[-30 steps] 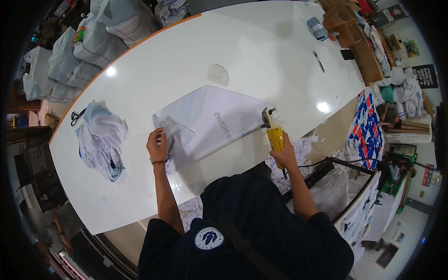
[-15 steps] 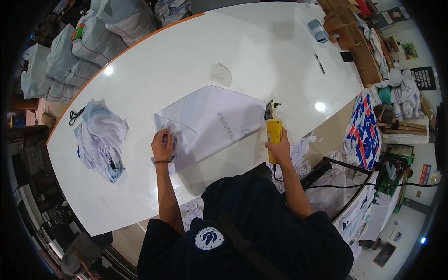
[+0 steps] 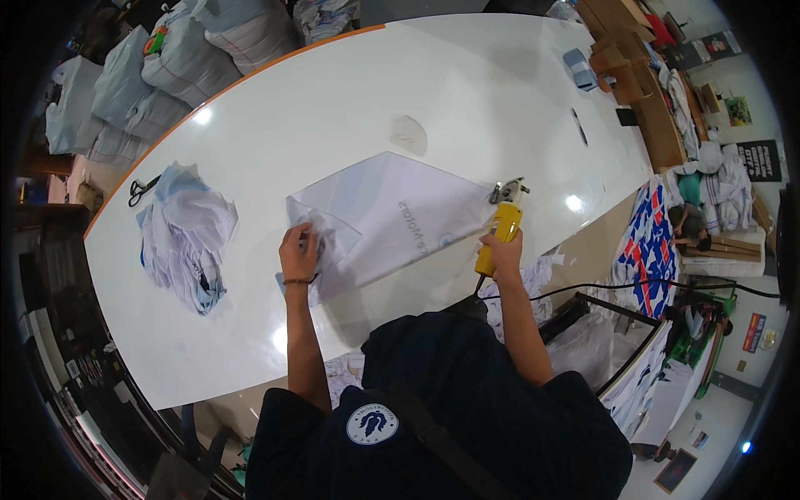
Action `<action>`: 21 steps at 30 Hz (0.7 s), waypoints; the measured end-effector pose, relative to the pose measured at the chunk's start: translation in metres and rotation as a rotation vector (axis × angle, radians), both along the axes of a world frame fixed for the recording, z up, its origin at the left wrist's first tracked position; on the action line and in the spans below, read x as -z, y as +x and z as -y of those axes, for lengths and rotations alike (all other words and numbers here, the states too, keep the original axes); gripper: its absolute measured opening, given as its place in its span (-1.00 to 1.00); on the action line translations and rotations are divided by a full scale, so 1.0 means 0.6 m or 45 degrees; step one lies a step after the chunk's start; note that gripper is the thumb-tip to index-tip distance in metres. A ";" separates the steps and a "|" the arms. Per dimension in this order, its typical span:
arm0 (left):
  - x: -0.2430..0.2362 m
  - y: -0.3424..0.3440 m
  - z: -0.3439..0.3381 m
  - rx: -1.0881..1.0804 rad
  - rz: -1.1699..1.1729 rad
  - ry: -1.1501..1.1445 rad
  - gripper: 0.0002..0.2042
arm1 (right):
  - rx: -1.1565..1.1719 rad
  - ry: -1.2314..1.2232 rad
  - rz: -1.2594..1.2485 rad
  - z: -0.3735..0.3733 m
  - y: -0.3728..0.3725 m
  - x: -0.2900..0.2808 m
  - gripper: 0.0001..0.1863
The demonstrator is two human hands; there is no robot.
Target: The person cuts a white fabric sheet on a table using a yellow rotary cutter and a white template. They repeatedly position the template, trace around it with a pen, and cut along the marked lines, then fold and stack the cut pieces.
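A folded piece of white fabric (image 3: pixel 392 217) with faint grey print lies on the white table in front of me. My left hand (image 3: pixel 298 252), a bracelet at its wrist, is closed on the bunched left end of this fabric. My right hand (image 3: pixel 502 254) grips a yellow electric fabric cutter (image 3: pixel 504 223) by its body. The cutter's metal head meets the fabric's right corner, and is tilted to the right. Whether the blade touches the cloth cannot be made out. A black cord (image 3: pixel 575 287) runs from the cutter toward the right.
Left on the table (image 3: pixel 250 333) sits a heap of white fabric (image 3: pixel 187 233) beside black scissors (image 3: pixel 142 190). A pale template piece (image 3: pixel 409 135) lies beyond the cloth. A pen (image 3: pixel 579 127) and blue case (image 3: pixel 580 70) are far right. Scraps (image 3: pixel 525 292) fill the floor below the edge.
The cutter has turned so that its head leans to the right, and its cord has swung up. My left hand stays on the fabric. The whole view has shifted slightly.
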State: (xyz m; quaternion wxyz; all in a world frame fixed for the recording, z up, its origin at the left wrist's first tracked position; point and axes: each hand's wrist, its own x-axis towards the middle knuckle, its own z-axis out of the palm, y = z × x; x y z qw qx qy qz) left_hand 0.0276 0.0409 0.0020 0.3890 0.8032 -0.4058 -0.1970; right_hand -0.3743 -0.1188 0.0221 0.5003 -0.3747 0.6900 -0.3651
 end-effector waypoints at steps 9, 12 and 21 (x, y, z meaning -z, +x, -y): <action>0.003 -0.088 -0.021 -0.148 0.425 0.424 -0.13 | -0.060 0.391 0.515 0.138 -0.143 0.016 -0.73; -0.022 -0.131 -0.021 -0.038 0.399 0.678 0.04 | -0.280 0.565 0.433 0.202 -0.218 0.006 -0.65; 0.029 -0.156 -0.160 -0.522 0.275 0.138 -0.67 | -0.614 0.150 -0.244 0.352 -0.264 -0.014 -0.50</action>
